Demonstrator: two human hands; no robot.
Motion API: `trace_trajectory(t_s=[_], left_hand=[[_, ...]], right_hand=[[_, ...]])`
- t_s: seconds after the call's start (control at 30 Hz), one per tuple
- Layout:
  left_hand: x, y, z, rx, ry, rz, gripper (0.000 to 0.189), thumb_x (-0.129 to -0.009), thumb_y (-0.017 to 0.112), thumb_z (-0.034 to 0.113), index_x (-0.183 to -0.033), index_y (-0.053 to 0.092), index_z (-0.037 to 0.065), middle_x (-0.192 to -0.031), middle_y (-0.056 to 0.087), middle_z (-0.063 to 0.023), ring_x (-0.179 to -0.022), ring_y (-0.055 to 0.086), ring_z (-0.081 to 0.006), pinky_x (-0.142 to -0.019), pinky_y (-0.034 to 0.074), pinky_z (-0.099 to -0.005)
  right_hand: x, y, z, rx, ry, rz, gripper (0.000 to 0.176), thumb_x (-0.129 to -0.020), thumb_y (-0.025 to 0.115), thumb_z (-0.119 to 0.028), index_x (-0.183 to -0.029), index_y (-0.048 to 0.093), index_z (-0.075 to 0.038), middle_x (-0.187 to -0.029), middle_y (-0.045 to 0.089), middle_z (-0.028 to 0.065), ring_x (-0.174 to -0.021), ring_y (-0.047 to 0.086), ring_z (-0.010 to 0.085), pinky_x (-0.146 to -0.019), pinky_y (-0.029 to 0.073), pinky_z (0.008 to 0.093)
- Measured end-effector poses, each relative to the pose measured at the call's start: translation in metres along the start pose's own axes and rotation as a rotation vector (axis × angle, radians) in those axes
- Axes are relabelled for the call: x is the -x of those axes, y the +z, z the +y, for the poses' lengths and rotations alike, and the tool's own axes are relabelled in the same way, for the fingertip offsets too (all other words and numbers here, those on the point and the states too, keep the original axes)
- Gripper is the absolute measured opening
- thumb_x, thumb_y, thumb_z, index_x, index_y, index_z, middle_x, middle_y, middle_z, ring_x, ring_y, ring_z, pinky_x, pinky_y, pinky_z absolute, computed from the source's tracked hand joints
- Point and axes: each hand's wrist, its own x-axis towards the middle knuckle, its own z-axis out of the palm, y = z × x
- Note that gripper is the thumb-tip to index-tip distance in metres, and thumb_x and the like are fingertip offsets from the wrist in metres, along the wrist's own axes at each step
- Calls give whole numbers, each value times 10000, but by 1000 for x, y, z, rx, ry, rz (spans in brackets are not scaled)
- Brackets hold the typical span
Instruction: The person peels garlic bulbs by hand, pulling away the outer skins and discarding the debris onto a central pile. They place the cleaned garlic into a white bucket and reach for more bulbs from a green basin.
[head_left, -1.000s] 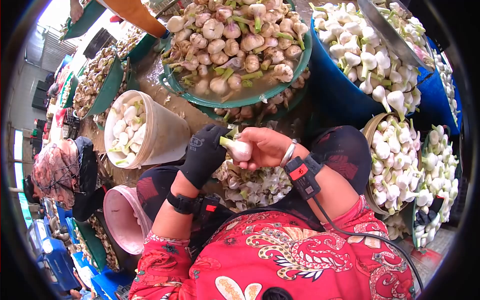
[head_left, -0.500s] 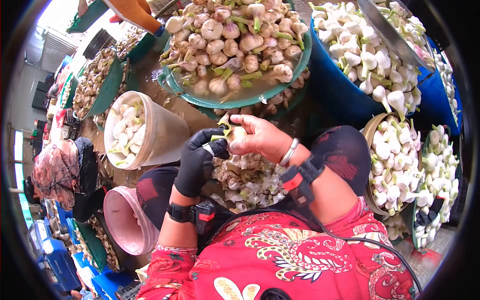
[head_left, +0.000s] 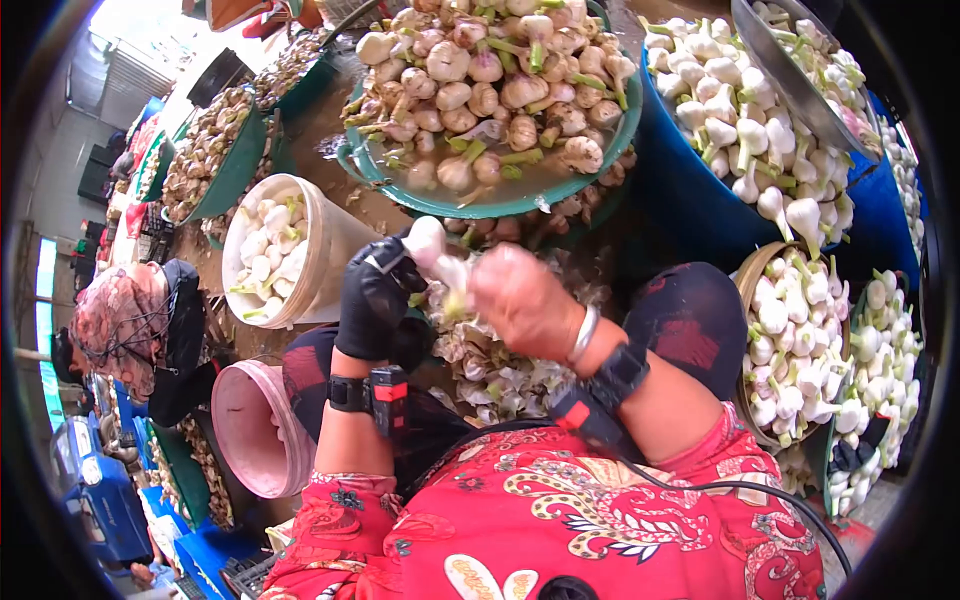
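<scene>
The gloved left hand (head_left: pixel 375 298) pinches a white garlic bulb (head_left: pixel 426 240) just below the green basin (head_left: pixel 500 209), likely steadying it; the bare right hand (head_left: pixel 520 298), blurred, closes on the bulb's stalk end, seemingly to strip skin; the peelings (head_left: pixel 495 365) heap in the lap, further below the basin; a white bucket (head_left: pixel 335 245) of cleaned bulbs stands left of the basin, probably for easy dropping.

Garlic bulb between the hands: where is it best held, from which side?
Probably its rounded white body, from the left, where the left hand meets it: the garlic bulb is widest there, and its stalk end runs toward the blurred right hand.
</scene>
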Motion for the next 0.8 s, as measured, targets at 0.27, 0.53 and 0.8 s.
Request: trace_trajectory(t_s=[0.27, 0.53, 0.8], left_hand=[[13, -15, 0, -180, 81, 141, 106, -870, 522, 67, -874, 622, 31, -702, 620, -64, -647, 593, -166, -590, 457, -275], [-12, -149, -43, -518, 5, 499, 229, -841, 580, 55, -1053, 641, -5, -930, 650, -95, -853, 595, -171, -755, 484, -304], [-100, -5, -7, -493, 169, 72, 523, -773, 708, 163, -1267, 541, 118, -932, 610, -156, -781, 600, -275, -774, 479, -346]], right_hand=[[-15, -48, 26, -647, 800, 262, 84, -858, 555, -62, -807, 598, -11, -687, 619, 43, -605, 546, 75, -547, 469, 243], [13, 0, 33, -67, 661, -554, 205, -713, 581, -211, -785, 699, -59, -747, 623, 208, -722, 616, 379, -690, 498, 444], [7, 11, 35, -286, 670, -21, 140, -765, 629, -121, -860, 657, -21, -684, 638, 89, -616, 596, 132, -596, 480, 291]])
